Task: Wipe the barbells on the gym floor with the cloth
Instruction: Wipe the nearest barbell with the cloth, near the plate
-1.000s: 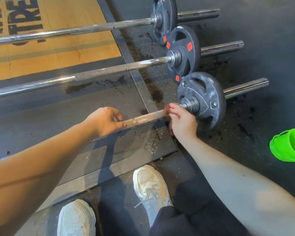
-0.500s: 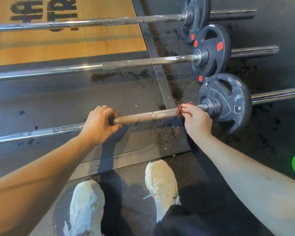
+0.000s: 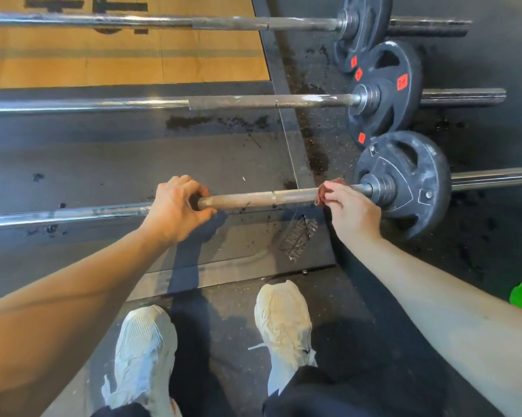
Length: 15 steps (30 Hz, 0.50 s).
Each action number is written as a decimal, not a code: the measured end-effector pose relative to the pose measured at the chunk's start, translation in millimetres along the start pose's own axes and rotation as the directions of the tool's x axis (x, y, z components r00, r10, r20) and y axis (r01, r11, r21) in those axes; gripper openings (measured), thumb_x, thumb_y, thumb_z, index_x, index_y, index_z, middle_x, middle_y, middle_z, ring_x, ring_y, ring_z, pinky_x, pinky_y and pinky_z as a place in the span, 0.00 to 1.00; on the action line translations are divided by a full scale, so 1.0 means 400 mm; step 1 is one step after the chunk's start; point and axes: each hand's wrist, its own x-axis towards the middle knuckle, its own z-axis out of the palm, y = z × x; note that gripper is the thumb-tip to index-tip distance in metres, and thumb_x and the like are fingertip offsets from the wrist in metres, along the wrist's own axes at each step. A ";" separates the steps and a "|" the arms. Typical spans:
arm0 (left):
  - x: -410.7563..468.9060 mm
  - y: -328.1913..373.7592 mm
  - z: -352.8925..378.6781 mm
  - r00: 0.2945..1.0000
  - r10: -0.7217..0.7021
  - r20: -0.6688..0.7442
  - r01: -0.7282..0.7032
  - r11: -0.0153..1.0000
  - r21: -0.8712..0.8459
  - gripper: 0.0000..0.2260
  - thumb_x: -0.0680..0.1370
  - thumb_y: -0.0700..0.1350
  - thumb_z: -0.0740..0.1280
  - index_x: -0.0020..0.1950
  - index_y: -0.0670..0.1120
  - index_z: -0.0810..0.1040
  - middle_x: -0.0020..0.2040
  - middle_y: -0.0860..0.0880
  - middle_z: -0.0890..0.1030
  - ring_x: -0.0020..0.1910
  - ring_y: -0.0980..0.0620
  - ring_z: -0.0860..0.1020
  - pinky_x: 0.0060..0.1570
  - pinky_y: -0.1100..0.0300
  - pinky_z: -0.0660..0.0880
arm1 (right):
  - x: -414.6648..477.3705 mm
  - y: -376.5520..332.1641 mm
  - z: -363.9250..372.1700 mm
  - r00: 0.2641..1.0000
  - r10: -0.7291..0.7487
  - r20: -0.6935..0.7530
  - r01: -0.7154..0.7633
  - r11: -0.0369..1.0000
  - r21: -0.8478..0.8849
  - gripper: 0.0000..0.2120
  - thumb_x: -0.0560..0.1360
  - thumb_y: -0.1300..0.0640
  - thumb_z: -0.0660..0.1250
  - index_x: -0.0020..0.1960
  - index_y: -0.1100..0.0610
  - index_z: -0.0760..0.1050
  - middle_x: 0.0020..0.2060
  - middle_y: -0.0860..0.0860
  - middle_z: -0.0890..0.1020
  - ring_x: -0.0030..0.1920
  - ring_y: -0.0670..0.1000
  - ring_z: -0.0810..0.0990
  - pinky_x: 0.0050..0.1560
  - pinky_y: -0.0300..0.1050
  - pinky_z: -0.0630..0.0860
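Left hand [image 3: 175, 210]: fingers curled round the nearest barbell [image 3: 259, 198] on the gym floor.
Right hand [image 3: 351, 209]: fingers pinch a reddish cloth [image 3: 324, 194] against the bar beside the weight plate [image 3: 410, 179].

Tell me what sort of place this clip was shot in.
Most likely a gym's weightlifting area: three barbells lie side by side, loaded with black weight plates, on speckled rubber flooring beside a wooden lifting platform.
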 end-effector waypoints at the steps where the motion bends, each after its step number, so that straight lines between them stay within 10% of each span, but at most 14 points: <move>1: -0.001 -0.001 0.001 1.000 -0.006 0.000 0.006 1.000 -0.007 0.11 0.72 0.46 0.79 0.52 0.49 0.82 0.48 0.52 0.79 0.49 0.50 0.74 0.54 0.50 0.75 | 0.000 -0.023 0.014 1.000 -0.014 0.016 0.014 1.000 -0.002 0.10 0.81 0.58 0.67 0.60 0.54 0.85 0.65 0.46 0.82 0.66 0.49 0.78 0.70 0.35 0.64; 7: 0.002 -0.014 0.007 0.999 -0.022 0.025 0.022 1.000 0.000 0.11 0.72 0.47 0.79 0.51 0.52 0.81 0.48 0.53 0.77 0.49 0.50 0.73 0.56 0.43 0.75 | -0.015 -0.110 0.096 0.978 -0.207 0.034 0.202 0.972 0.119 0.10 0.80 0.60 0.70 0.60 0.56 0.84 0.64 0.48 0.82 0.66 0.51 0.79 0.68 0.53 0.76; 15: 0.010 -0.018 0.004 0.998 -0.020 0.062 0.021 1.000 -0.007 0.11 0.72 0.48 0.79 0.50 0.52 0.80 0.48 0.54 0.76 0.49 0.51 0.72 0.52 0.47 0.76 | -0.014 -0.119 0.076 0.982 -0.153 0.113 0.135 0.979 0.155 0.12 0.81 0.57 0.68 0.63 0.54 0.82 0.67 0.46 0.80 0.68 0.47 0.77 0.69 0.41 0.70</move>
